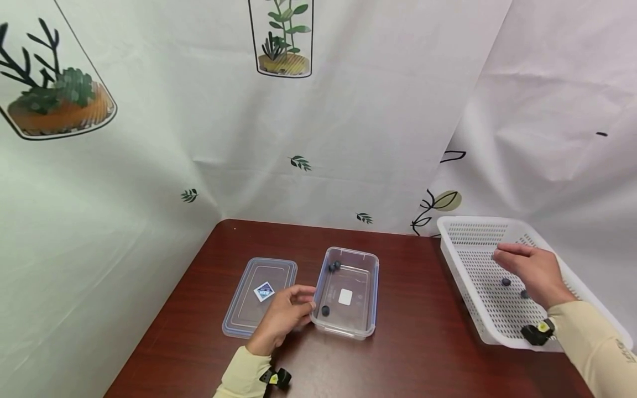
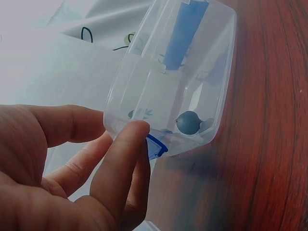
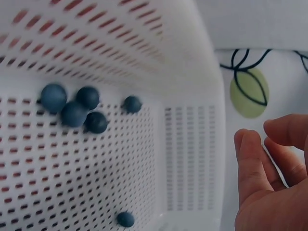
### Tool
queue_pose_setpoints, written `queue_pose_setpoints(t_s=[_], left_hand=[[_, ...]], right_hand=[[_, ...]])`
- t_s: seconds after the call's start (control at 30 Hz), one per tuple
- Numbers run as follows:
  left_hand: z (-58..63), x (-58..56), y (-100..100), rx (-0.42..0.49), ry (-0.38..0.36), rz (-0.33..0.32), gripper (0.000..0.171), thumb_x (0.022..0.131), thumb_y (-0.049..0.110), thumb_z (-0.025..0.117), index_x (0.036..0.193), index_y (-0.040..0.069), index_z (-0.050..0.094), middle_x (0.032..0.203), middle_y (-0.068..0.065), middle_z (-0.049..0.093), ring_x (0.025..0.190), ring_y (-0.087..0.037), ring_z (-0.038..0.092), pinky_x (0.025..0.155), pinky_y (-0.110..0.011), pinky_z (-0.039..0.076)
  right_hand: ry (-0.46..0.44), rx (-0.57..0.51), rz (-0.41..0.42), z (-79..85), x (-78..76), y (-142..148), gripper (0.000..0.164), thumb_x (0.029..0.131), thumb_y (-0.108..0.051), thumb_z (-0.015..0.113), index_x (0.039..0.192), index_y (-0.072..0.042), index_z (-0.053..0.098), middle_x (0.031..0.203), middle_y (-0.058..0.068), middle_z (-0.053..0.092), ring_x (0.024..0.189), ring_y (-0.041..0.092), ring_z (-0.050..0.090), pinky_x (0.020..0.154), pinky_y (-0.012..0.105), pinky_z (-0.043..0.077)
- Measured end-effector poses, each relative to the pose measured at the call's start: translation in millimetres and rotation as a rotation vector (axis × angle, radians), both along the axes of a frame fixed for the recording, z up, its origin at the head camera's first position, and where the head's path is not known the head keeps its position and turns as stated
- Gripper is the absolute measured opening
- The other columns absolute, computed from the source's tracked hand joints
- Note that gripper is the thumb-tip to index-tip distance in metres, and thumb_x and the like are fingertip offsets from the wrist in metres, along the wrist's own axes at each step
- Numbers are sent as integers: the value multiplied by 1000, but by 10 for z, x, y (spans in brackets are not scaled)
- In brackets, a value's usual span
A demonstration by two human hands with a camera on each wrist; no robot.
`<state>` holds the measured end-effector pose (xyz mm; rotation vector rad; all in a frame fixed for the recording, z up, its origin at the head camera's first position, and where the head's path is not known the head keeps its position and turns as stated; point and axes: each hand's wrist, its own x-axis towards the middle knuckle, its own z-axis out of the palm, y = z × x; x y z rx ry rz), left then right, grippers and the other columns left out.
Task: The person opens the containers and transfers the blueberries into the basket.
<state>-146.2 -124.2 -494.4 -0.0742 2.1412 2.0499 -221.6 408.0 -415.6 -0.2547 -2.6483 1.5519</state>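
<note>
My left hand is at the left side of a clear plastic food container, its thumb and fingertips pinching the rim. Three blueberries lie in it, one blueberry near the front and two at the back left corner. The left wrist view shows a blueberry through the clear wall. Over a white perforated basket hovers my right hand, fingers loosely bent with nothing between them. Several blueberries lie on the basket floor, some grouped together and others apart.
A clear lid with a blue edge and a diamond-shaped sticker lies left of the container, partly behind my left hand. The dark red wooden table runs back to a white printed cloth.
</note>
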Motion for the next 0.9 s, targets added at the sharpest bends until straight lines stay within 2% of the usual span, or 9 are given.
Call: queue_pose_setpoints(t_s=[0.13,0.23,0.37,0.5,0.57,0.6,0.7,0.73,0.9], left_hand=[[3,8,-19,-1,1,3,37,94,-1,71,131,-3,68,118,-23,68,90,-20,71,71,-29,62],[7,15,-32,0,1,2,37,94,-1,71,131,-3,68,118,-23,68,90,-20,71,72,-30,62],[16,24,-42,-2,2,-1,37,95,0,71,132,-2,68,119,-23,68,92,-21,72,73,-31,63],[16,22,-49,-2,7,-7,38,95,1,71,133,-1,68,120,-22,68,96,-22,72,76,-33,63],[13,20,-53,1,6,-10,38,96,1,71,133,-1,67,120,-22,68,96,-22,72,76,-33,63],[9,17,-55,3,6,-12,38,95,1,71,133,-1,68,120,-22,68,96,-22,72,76,-33,63],[6,17,-56,5,1,-15,37,95,1,71,132,-1,68,118,-21,68,95,-21,71,76,-32,63],[3,17,-57,5,2,-16,37,95,1,72,132,-1,68,118,-20,68,94,-20,71,75,-32,63],[5,13,-37,7,2,-11,37,94,1,72,132,-2,68,117,-23,69,90,-17,69,71,-29,62]], right_hand=[[15,-45,40,76,-42,-151,11,97,-38,78,104,-43,72,89,-31,74,84,-11,70,76,11,57],[29,-65,83,133,-74,-309,12,97,-36,79,106,-40,72,91,-29,75,86,-9,72,78,12,57],[64,-240,153,177,-123,-570,12,97,-20,79,102,-32,77,92,-21,78,88,-3,75,80,16,60],[74,-375,206,169,-184,-854,20,96,-10,79,96,-30,79,96,-15,79,89,-2,75,82,19,61],[74,-337,220,155,-207,-1008,13,96,-11,79,106,-20,80,97,-18,78,90,-3,74,84,21,61],[70,-310,227,145,-215,-1084,16,96,-13,79,112,-14,79,97,-20,77,90,-4,74,85,21,61],[41,-237,237,105,-234,-1316,44,95,-18,82,130,6,69,100,-19,75,93,-3,74,87,22,61],[31,-201,242,90,-240,-1390,52,95,-20,82,135,10,66,104,-15,75,94,-3,74,87,22,61],[-3,-66,271,6,-293,-1739,51,94,-29,82,133,2,70,133,16,71,101,2,72,85,19,60]])
